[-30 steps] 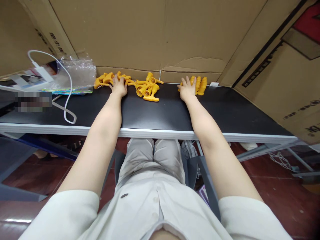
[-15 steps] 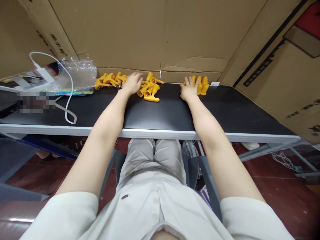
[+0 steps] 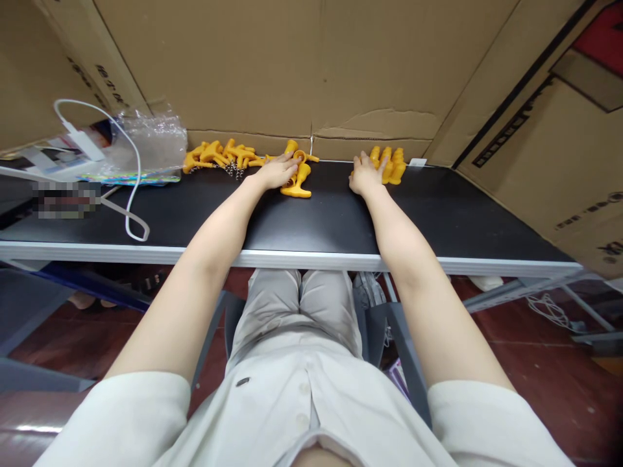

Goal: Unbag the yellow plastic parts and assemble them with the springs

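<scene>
My left hand (image 3: 279, 172) lies palm down over the middle group of yellow plastic pieces, fingers stretched out and touching them. Part of that group is under the hand; a yellow T-shaped handle piece (image 3: 298, 192) shows in front of it. To its left is a pile of yellow T-handled corkscrews (image 3: 214, 154), with bare metal spirals (image 3: 236, 172) at the front. Farther right, my right hand (image 3: 366, 176) rests with fingers apart at the left side of a cluster of upright yellow sleeves (image 3: 396, 170). What lies beneath its palm is hidden.
Cardboard walls (image 3: 243, 71) close off the back and right of the black table (image 3: 311, 227). A clear plastic bag (image 3: 148, 139) and a white cable (image 3: 139, 162) lie at the left. A small white tag (image 3: 417, 162) sits beside the sleeves.
My left hand has moved right, from beside the corkscrew pile onto the middle group, uncovering more corkscrews. My right hand has shifted slightly left, and its fingers are a little closer together.
</scene>
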`<state>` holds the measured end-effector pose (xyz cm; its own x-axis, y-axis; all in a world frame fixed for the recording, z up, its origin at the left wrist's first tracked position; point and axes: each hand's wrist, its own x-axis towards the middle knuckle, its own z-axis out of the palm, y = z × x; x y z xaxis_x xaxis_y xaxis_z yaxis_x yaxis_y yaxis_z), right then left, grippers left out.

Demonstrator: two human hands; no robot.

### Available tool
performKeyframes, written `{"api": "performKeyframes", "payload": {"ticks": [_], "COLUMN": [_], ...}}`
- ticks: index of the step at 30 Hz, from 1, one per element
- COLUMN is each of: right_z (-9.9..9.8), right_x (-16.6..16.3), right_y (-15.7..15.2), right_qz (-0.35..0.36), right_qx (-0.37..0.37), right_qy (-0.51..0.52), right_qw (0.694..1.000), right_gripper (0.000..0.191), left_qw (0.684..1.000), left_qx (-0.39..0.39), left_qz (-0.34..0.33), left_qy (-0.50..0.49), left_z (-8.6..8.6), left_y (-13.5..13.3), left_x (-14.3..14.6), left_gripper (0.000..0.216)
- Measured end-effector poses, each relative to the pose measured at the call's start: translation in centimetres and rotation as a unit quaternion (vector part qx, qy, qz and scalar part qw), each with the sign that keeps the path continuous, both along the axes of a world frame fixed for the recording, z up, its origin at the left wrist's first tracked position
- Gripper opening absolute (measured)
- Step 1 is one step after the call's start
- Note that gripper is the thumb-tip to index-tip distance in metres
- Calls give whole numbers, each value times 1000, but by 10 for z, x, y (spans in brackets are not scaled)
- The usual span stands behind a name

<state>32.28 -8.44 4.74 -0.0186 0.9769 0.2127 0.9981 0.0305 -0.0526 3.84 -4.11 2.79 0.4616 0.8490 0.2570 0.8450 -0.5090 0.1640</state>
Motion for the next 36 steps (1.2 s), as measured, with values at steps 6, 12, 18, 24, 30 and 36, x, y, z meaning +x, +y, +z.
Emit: {"api": "performKeyframes", "payload": {"ticks": [6,12,18,24,30,36], "right_z": [1,-3,-6,-8,-8,-5], "right_x": [-3,2,-13,-30,-29,-30], "right_y": [-5,4,8,0,-2,-4], "right_qz": [3,45,143,197,196,183], "right_qx": [5,34,47,7,-23,-8], "right_qy": [-4,-1,26,37,50,40], "right_qw": [1000,998,988,980,979,982], "right_gripper": [75,74,76,78,79,74], "left_qw": [997,998,999,998,997,991], "left_qx": [-45,-40,-18,-29,16,30], "left_qz": [61,38,-9,-55,-78,-131], "left_qy": [8,-32,-34,21,-4,0], "left_z": [12,0,3,10,6,8], "left_y": [-18,1,-6,-24,-28,-42], "left_x": [13,11,25,45,53,49], "left_gripper": [77,83,81,77,66,68]}}
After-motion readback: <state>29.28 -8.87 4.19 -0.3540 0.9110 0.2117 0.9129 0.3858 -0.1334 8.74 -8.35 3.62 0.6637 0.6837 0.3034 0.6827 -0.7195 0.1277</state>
